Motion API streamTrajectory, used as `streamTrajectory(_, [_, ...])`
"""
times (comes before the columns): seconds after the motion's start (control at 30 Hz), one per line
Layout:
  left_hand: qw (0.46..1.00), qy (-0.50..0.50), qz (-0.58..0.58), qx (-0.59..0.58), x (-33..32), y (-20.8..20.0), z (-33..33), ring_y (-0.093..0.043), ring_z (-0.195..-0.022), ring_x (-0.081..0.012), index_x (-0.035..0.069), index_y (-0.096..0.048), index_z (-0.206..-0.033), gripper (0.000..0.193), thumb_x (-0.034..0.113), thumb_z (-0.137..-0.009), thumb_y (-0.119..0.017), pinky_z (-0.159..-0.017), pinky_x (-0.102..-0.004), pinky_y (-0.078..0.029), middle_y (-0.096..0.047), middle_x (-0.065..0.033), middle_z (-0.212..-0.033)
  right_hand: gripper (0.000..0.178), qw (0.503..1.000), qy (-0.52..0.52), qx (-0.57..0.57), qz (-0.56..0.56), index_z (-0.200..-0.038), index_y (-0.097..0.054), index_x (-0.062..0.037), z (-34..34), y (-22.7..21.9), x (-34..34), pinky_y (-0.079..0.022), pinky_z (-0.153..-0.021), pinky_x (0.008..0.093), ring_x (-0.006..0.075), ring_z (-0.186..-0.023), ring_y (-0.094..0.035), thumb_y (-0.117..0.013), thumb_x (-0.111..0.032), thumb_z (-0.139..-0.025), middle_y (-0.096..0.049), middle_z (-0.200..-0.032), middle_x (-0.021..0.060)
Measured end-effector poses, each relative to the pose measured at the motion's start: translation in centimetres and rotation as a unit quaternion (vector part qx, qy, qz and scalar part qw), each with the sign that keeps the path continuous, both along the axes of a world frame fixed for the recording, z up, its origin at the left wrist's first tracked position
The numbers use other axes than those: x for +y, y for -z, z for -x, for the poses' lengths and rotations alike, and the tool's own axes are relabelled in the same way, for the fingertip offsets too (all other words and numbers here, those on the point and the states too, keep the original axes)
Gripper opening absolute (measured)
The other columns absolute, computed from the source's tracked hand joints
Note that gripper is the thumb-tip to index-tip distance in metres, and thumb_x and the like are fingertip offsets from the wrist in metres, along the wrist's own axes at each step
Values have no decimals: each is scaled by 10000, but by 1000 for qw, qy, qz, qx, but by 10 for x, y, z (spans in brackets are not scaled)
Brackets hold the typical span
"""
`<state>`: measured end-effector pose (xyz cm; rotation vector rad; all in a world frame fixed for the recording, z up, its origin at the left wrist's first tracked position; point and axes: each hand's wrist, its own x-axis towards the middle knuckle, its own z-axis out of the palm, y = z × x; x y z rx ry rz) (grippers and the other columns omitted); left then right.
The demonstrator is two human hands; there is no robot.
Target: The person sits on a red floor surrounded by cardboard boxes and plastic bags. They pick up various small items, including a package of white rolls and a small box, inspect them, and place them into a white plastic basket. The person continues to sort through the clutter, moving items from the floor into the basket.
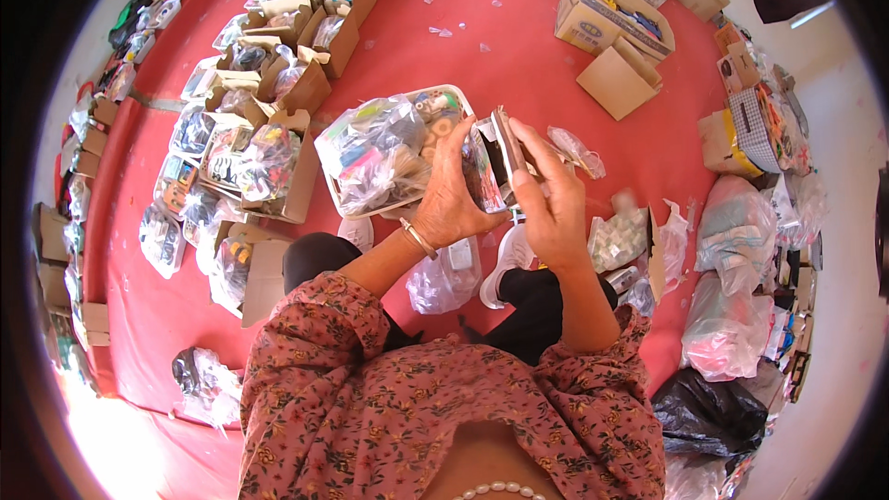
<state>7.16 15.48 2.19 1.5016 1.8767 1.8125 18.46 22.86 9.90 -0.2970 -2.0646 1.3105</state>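
A small printed cardboard box (485, 171) stands between my two hands, its brown flap (507, 141) upright on the right. My left hand (446, 193), with a bracelet at the wrist, curves round the box's left side, fingers up and thumb below. My right hand (556, 208) presses its fingers against the flap from the right. What lies inside the box is hard to make out. Just beyond my left hand sits a cream plastic basket (344, 206) with a clear bag of mixed goods (375, 143) and several spool-like pieces (433, 134).
Rows of open cardboard boxes (301, 167) with bagged goods line the left on a red floor covering (463, 56). A larger carton (588, 23) stands far right. A clear bag (446, 278) lies between my feet. Full plastic bags (732, 222) and a black bag (708, 412) lie right.
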Motion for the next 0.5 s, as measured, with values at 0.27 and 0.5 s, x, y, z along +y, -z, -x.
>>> streamTrajectory(0.27, [999, -28, 24, 22, -1, 1, -2, -406, -1019, -365, 28, -213, -1309, 1036, 195, -466, -792, -886, -415, -358, -390, -218, -1112, 380, 991, 12, -43, -124, -1162, -466, 48, 6, 13, 5, -366, -928, 363, 329, -1086, -488, -430, 7, -786, -499, -1150, 229])
streamTrajectory(0.5, [997, -3, 72, -23, -8, 2, -1, -403, -1017, -368, 94, -182, -1343, 1074, 152, -444, -766, -911, -396, -361, -395, -218, -1070, 342, 993, 13, -58, -104, -1143, -482, 53, 10, 23, 8, -360, -931, 358, 314, -1080, -494, -396, -27, -822, -516, -1136, 218])
